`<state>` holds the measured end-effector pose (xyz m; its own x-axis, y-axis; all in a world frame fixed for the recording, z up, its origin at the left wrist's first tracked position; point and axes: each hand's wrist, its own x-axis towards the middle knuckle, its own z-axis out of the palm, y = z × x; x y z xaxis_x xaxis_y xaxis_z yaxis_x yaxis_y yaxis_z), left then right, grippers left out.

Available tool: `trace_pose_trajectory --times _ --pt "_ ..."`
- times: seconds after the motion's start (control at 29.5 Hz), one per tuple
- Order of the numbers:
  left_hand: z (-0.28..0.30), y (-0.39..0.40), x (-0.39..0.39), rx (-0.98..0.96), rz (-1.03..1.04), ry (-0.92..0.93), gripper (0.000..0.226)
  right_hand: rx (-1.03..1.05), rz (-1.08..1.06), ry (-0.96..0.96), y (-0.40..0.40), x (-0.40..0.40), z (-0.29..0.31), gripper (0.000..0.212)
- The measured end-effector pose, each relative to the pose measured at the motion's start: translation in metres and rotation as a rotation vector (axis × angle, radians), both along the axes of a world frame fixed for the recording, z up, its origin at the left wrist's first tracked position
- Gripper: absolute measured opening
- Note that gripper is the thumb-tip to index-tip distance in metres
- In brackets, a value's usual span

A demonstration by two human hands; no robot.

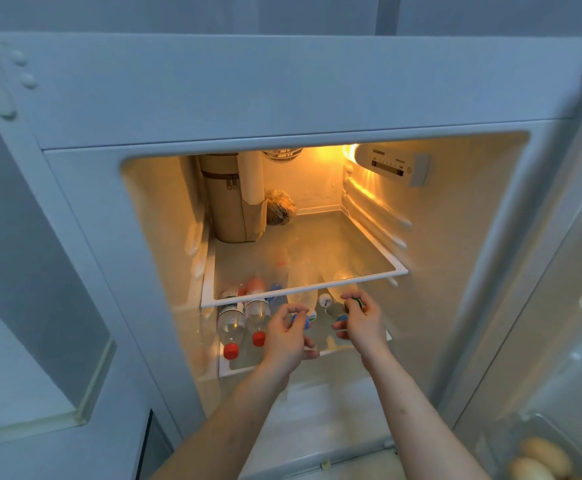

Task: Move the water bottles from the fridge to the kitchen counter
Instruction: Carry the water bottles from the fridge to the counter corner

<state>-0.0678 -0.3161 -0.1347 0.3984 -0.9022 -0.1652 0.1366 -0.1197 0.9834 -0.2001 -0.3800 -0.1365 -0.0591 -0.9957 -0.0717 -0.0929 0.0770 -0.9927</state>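
Observation:
The fridge (455, 237) stands open, lit from inside. On its lower glass shelf (244, 367) several clear water bottles lie on their sides, caps toward me. Two at the left have red caps (231, 351). My left hand (287, 336) reaches in and curls its fingers round a blue-capped bottle (302, 320). My right hand (362, 322) pinches the green cap of another bottle (351, 304). A white-capped bottle (324, 300) lies between the hands, and a further blue cap (342, 319) shows under my right hand.
The upper glass shelf (317, 289) overhangs the bottles just above my hands. On it stand a tan zipped bag (229, 202) and a wrapped bundle (279, 211). The open door (566, 341) is at the right, with pale round items (535, 459) in its lower bin.

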Motion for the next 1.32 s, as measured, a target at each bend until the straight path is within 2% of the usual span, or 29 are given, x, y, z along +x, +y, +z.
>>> trace_pose_trajectory --times 0.2,0.3,0.47,0.61,0.71,0.78,0.88,1.02,1.25,1.32 --pt "0.009 0.051 -0.005 -0.086 0.018 -0.093 0.001 -0.039 -0.059 -0.060 0.048 -0.012 0.019 0.023" --pt "0.013 0.077 -0.004 -0.127 0.046 -0.192 0.012 -0.038 -0.067 -0.065 0.075 -0.024 0.030 0.022" --pt "0.025 0.135 0.002 -0.132 0.013 -0.409 0.011 -0.030 -0.005 0.053 0.124 -0.048 0.041 0.018" --pt "0.023 0.204 0.005 -0.041 -0.106 -0.590 0.007 -0.021 0.149 0.394 0.174 -0.068 0.042 0.019" --pt "0.009 0.252 0.011 0.024 -0.176 -0.661 0.006 0.039 0.287 0.563 0.207 -0.070 0.040 0.017" --pt "-0.003 0.282 0.018 0.070 -0.198 -0.695 0.008 0.104 0.366 0.596 0.229 -0.064 0.034 0.014" --pt "-0.022 0.331 0.026 0.108 -0.188 -0.646 0.004 0.152 0.455 0.633 0.266 -0.046 0.016 0.005" --pt "-0.042 0.399 0.038 0.170 -0.134 -0.668 0.004 0.149 0.702 0.763 0.308 -0.008 -0.003 0.007" --pt "-0.050 0.464 0.059 0.311 0.112 -0.655 0.022 -0.006 1.018 0.855 0.335 0.042 -0.009 0.009" --pt "-0.052 0.480 0.061 0.353 0.208 -0.672 0.020 -0.097 1.125 0.859 0.338 0.061 -0.008 0.011"
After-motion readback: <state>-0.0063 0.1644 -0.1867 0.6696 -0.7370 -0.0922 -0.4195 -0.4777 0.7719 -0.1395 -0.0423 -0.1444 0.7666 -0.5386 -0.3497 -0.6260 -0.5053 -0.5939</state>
